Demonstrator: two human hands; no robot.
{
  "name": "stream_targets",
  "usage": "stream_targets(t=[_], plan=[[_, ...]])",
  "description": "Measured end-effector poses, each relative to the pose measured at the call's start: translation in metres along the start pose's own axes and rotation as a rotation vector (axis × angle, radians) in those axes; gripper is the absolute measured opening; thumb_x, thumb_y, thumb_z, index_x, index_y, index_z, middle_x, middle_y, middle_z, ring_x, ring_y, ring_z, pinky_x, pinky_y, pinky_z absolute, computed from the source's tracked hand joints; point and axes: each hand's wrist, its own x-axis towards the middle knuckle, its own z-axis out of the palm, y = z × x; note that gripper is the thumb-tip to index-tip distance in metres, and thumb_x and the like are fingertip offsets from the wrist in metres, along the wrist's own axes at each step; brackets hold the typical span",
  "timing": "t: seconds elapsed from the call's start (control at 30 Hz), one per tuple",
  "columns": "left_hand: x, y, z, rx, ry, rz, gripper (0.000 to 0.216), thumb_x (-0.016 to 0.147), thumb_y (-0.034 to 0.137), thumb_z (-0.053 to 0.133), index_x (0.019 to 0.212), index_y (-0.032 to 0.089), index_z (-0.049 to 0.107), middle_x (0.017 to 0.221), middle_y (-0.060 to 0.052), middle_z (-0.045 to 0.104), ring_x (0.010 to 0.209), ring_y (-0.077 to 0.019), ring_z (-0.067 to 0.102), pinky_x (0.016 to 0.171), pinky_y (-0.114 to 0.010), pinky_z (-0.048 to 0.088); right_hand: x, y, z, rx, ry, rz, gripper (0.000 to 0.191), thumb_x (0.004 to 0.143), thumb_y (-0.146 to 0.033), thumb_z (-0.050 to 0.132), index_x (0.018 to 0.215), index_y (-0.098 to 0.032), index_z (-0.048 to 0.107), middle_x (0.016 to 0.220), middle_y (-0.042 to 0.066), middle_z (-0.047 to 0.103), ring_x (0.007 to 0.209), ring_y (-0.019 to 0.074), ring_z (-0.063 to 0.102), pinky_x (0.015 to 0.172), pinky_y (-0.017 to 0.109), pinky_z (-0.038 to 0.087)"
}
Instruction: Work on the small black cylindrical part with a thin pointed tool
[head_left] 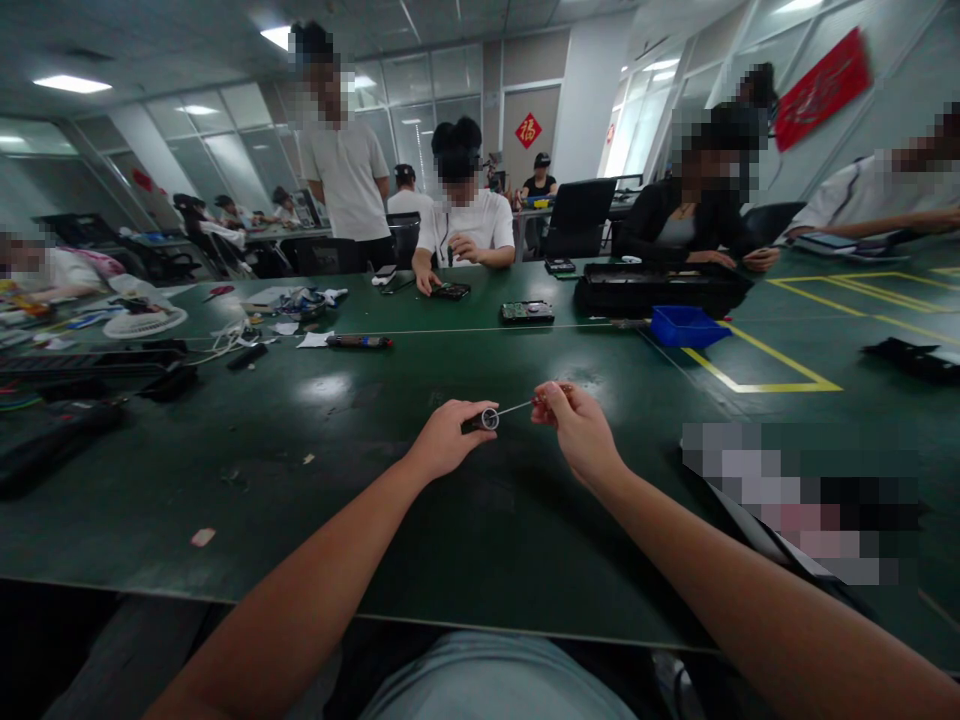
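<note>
Over the green table (420, 510), my left hand (444, 440) is closed around a small dark cylinder (490, 419). Its round end, with a pale rim, faces me. My right hand (577, 425) pinches the reddish handle of a thin tool (516, 407), which looks like a slim screwdriver. The tool's metal shaft points left and reaches the rim of the cylinder; whether its tip is inside, I cannot tell. My fingers hide part of both things.
Ahead lie a dark pen-shaped tool (360, 342), a hard drive (527, 312), a blue bin (688, 327) and a long black casing (664, 290). A blurred-out flat device (802, 510) lies right of my forearm. Clutter and cables fill the left side. Across the table, a co-worker (469, 225) handles a drive.
</note>
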Motion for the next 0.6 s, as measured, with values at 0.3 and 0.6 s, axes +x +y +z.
stream_targets(t=[0.3, 0.6], plan=[[0.000, 0.000, 0.000, 0.008, 0.022, 0.002, 0.041, 0.085, 0.028, 0.071, 0.125, 0.028, 0.065, 0.119, -0.004, 0.068, 0.108, -0.0239, 0.059, 0.098, -0.041, 0.043, -0.009, -0.022, -0.005, -0.400, 0.020, -0.094, 0.043, 0.085, -0.058, 0.060, 0.064, -0.021, 0.059, 0.056, 0.001, 0.061, 0.051, 0.0143, 0.054, 0.053, 0.028, 0.039], [0.000, -0.004, 0.001, 0.002, 0.039, 0.006, 0.041, 0.085, 0.030, 0.071, 0.125, 0.029, 0.064, 0.117, -0.004, 0.069, 0.106, -0.0237, 0.060, 0.096, -0.040, 0.044, -0.011, -0.018, -0.005, -0.425, -0.058, -0.162, 0.028, 0.087, -0.047, 0.061, 0.083, -0.020, 0.063, 0.066, 0.001, 0.065, 0.060, 0.0170, 0.060, 0.056, 0.029, 0.042]])
